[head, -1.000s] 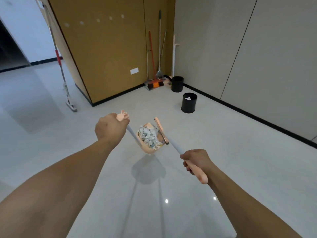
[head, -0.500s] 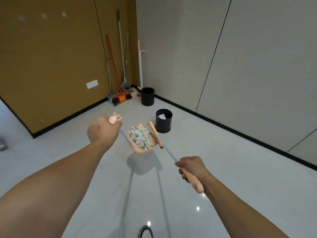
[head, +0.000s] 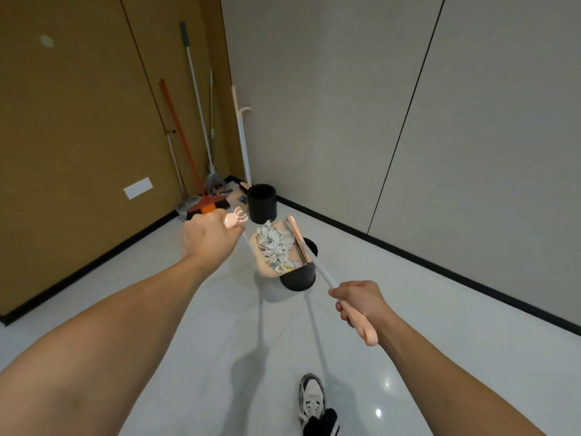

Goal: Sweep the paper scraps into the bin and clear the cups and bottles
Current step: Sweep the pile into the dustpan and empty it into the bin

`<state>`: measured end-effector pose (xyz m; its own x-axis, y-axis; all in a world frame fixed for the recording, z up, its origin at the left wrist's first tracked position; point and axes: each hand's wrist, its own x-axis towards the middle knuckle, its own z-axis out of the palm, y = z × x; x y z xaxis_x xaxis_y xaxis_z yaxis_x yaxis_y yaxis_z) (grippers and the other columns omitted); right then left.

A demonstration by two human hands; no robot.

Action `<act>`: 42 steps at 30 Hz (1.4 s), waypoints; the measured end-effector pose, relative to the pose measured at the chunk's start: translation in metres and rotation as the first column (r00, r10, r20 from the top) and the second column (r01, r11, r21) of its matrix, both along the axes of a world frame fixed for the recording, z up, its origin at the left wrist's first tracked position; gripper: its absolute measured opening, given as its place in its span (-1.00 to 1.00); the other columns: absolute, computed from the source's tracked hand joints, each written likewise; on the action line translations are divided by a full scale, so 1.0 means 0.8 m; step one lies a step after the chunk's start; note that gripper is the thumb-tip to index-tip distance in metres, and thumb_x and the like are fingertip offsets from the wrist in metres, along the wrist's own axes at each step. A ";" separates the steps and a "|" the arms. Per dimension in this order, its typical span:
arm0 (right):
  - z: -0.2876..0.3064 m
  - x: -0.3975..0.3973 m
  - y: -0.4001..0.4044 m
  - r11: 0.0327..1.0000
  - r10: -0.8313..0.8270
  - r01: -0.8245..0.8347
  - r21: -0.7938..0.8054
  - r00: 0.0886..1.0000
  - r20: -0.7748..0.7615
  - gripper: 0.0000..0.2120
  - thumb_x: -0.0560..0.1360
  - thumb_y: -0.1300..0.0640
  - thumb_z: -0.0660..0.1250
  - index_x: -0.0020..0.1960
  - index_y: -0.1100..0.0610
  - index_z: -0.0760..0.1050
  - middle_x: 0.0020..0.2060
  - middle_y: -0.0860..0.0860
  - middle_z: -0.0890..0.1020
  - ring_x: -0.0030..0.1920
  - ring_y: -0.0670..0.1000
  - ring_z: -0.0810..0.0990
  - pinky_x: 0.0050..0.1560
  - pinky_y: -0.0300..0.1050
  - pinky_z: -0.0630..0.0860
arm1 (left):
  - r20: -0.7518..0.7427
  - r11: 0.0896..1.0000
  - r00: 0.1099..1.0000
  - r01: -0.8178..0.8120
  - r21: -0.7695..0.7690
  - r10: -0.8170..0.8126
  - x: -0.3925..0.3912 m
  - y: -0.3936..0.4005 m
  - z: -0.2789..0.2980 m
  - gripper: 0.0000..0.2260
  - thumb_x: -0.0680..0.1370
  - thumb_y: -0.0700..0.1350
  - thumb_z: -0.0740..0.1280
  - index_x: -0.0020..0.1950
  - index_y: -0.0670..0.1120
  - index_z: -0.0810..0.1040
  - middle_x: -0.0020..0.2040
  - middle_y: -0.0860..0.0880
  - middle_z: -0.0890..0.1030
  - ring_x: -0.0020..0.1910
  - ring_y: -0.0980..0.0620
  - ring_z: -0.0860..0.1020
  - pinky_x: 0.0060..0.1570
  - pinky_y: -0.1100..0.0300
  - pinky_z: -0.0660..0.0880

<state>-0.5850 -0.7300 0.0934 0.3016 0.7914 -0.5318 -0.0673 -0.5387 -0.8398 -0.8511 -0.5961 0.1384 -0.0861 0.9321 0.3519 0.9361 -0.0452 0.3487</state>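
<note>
Bright, even overhead light — glare spots on floor point(head: 379, 413), wide-angle edge warp, slight blur.

Pink dustpan point(head: 267, 262) heaped with paper scraps point(head: 276, 247), over black bin point(head: 298, 276); broom point(head: 309, 251) and dustpan handles gripped by hands.

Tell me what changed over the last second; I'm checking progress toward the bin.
The person walked toward the corner, bringing the loaded dustpan from open floor to right over the nearer black bin. Unchanged: left hand grips the dustpan handle, right hand the broom, paper scraps still aboard.
</note>
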 end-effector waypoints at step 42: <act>0.011 0.064 0.334 0.971 -0.158 0.175 -0.162 0.981 0.112 -0.86 0.47 0.36 0.41 -0.04 0.45 0.58 -0.34 0.22 0.54 -0.67 -0.02 0.44 -0.61 -0.31 0.35 | -0.612 0.703 0.490 0.693 -0.160 -0.621 0.078 0.385 -0.030 -0.77 0.52 0.14 0.31 -0.12 -0.02 0.52 -0.28 0.00 0.59 -0.30 -0.04 0.55 -0.41 0.18 0.25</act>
